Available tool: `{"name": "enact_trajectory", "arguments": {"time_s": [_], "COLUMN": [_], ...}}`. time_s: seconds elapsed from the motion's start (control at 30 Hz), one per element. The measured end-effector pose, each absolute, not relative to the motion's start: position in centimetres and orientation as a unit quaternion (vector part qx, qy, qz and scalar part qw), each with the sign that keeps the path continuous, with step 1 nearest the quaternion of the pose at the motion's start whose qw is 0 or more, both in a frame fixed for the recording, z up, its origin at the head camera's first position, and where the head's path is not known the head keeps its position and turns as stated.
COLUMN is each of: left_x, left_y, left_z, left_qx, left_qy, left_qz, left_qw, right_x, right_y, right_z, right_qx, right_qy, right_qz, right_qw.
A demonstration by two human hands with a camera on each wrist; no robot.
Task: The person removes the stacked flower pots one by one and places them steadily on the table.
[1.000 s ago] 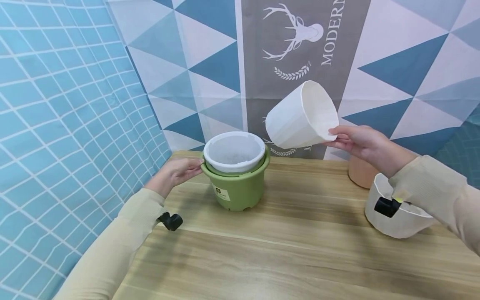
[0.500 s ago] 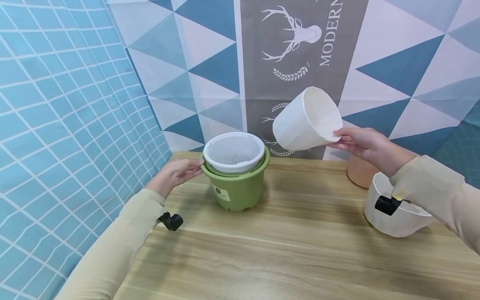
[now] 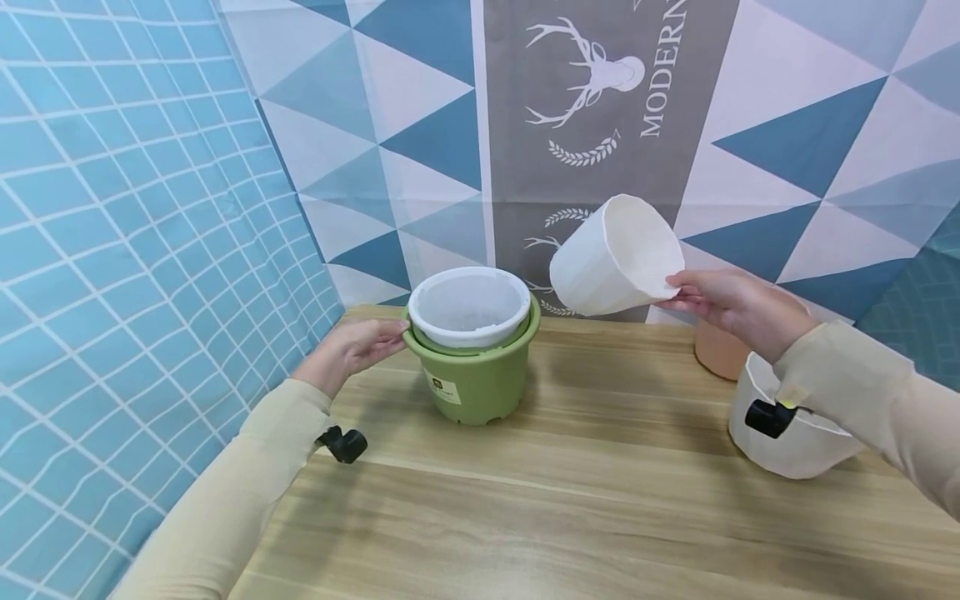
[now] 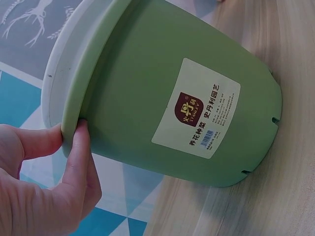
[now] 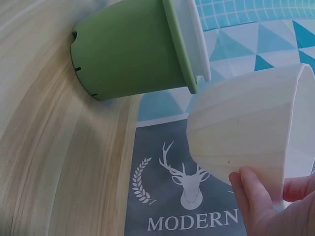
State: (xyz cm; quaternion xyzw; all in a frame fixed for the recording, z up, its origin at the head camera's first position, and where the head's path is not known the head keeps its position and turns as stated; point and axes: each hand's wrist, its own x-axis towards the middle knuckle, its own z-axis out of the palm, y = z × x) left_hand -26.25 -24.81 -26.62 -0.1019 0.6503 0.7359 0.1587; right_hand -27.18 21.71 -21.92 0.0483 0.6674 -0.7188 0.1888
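Observation:
A green flower pot (image 3: pixel 480 387) with a paper label stands upright on the wooden table. Nested inside it is a white pot (image 3: pixel 468 333), its rim above the green one. My left hand (image 3: pixel 365 343) pinches the green pot's rim at its left side, thumb outside the rim edge and fingers beneath, as the left wrist view shows. In my right hand (image 3: pixel 738 307) I hold a second white pot (image 3: pixel 600 267) by its rim, between thumb and fingers. This pot is tilted, its opening facing right, in the air to the right of the nested pots and apart from them.
Below my right forearm a cream pot (image 3: pixel 787 442) stands on the table (image 3: pixel 525 508), partly hidden by the sleeve. Behind it is an orange-brown pot (image 3: pixel 716 350), mostly covered. A patterned cloth (image 3: pixel 427 108) hangs behind the table, and a blue grid cloth (image 3: pixel 135 208) at the left.
My right hand has lowered the tilted white pot somewhat and shifted it slightly to the right. My left hand stays on the green pot's rim, and the nested pots have not moved.

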Motion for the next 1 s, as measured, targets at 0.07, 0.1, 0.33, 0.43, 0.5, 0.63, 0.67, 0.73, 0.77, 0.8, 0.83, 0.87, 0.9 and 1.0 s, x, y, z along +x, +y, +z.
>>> {"name": "enact_trajectory", "arguments": {"time_s": [0.07,0.1,0.33,0.43,0.5,0.63,0.67,0.73,0.77,0.8,0.83,0.87,0.9,1.0], "left_x": [-26.2,-26.1,-26.4,-27.1,-27.2,-26.3,-26.1,-25.9,-25.8,-25.8,-25.8,-25.8,-25.9,-26.1], "left_y": [-24.8,-24.8,-25.1,-25.8,-25.9,-25.1,-25.0,-24.8,-24.7,-24.7,-24.7,-24.7,-24.7,-24.8], "left_z": [-26.5,-26.5,-26.9,-27.7,-27.8,-27.0,-26.9,-26.6,-26.5,-26.4,-26.4,-26.4,-26.5,-26.7], "left_qx": [-0.1,-0.099,-0.083,-0.066,-0.065,-0.083,-0.083,-0.089,-0.089,-0.088,-0.09,-0.091,-0.093,-0.091], "left_qy": [0.646,0.644,0.649,0.638,0.637,0.65,0.649,0.648,0.644,0.643,0.643,0.642,0.641,0.643], "left_qz": [0.74,0.741,0.739,0.748,0.749,0.739,0.74,0.74,0.743,0.744,0.744,0.745,0.745,0.743], "left_qw": [0.16,0.161,0.159,0.168,0.17,0.157,0.158,0.156,0.158,0.16,0.159,0.159,0.158,0.159], "right_x": [-27.2,-27.2,-27.4,-27.6,-27.7,-27.9,-28.0,-28.2,-28.3,-28.4,-28.5,-28.7,-28.8,-29.2], "right_y": [21.7,21.6,21.5,21.5,21.5,21.5,21.5,21.5,21.5,21.5,21.5,21.5,21.6,21.8], "right_z": [-21.9,-22.0,-22.4,-22.5,-22.5,-22.6,-22.6,-22.7,-22.7,-22.7,-22.7,-22.8,-22.8,-22.9], "right_qx": [0.053,0.053,0.045,0.045,0.048,0.053,0.054,0.05,0.047,0.046,0.044,0.04,0.04,0.045], "right_qy": [0.669,0.67,0.686,0.694,0.694,0.688,0.69,0.699,0.706,0.711,0.715,0.718,0.718,0.713], "right_qz": [-0.718,-0.717,-0.705,-0.698,-0.696,-0.699,-0.698,-0.69,-0.683,-0.679,-0.674,-0.671,-0.671,-0.674], "right_qw": [0.186,0.184,0.172,0.173,0.178,0.186,0.185,0.183,0.181,0.18,0.18,0.181,0.182,0.188]}}
